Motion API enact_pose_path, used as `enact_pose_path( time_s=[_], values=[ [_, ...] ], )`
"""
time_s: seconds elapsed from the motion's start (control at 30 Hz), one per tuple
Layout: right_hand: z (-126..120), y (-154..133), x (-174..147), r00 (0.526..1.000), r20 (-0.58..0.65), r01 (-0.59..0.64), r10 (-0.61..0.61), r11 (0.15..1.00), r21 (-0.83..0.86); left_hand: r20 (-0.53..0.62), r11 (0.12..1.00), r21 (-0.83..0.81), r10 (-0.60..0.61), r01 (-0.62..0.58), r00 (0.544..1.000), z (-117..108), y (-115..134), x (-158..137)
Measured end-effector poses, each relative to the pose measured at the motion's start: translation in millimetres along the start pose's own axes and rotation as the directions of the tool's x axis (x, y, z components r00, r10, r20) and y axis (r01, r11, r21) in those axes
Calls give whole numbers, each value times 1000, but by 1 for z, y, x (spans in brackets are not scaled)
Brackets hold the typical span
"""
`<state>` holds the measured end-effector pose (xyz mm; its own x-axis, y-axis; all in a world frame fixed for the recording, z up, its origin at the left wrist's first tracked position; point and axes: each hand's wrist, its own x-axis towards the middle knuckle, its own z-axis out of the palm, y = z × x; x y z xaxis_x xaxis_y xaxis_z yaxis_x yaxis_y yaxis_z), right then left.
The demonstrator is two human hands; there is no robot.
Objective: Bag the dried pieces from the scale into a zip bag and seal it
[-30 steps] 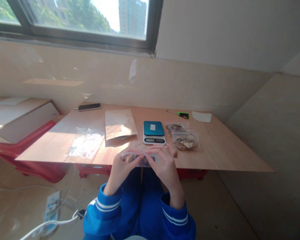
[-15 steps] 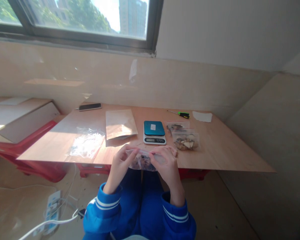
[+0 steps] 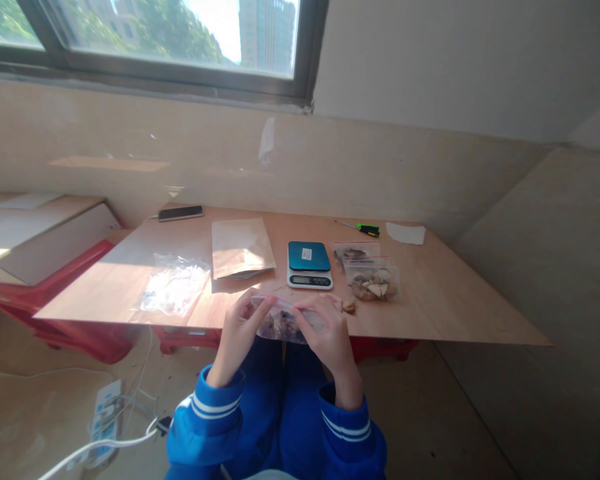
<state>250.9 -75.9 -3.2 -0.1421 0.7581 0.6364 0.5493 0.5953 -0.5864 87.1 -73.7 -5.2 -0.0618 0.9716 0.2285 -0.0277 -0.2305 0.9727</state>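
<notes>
A clear zip-lock bag with dark, dried pieces inside hangs at the table's near edge, its top strip between my two hands. My left hand pinches the strip near its left end. Further right along the same strip, the thumb and fingers of my right hand are closed on it. Just beyond the bag stands a kitchen scale with a blue-green plate and nothing on it. A small brownish piece lies on the table beside my right hand. What the dried pieces are, I cannot tell.
Two filled zip-lock bags lie right of the scale, the nearer one holding pale slices. A kraft paper pouch and a pile of clear bags lie left. Behind are a phone, a screwdriver and white paper.
My right hand has slid left along the bag's top strip, toward my left hand. The brownish piece beside it now shows more. My left hand has stayed in place.
</notes>
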Motion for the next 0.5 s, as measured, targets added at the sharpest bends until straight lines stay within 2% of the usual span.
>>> enact_pose_path(
  time_s=[0.2,0.27,0.4,0.5],
  values=[
    [2,5,-2,996,-74,35,-39,998,-47,116,1000,20,6,-8,993,-7,-2,-3],
    [4,7,-3,994,-99,40,-47,997,-72,122,1000,17,-1,-1,993,-7,-2,-5],
    [10,8,-3,993,-100,47,-54,996,-77,-36,999,39,27,-25,999,-3,-5,-6],
    [11,10,-2,997,-72,21,-24,999,-30,-179,999,32,28,-23,983,2,-8,-6]
  ],
)
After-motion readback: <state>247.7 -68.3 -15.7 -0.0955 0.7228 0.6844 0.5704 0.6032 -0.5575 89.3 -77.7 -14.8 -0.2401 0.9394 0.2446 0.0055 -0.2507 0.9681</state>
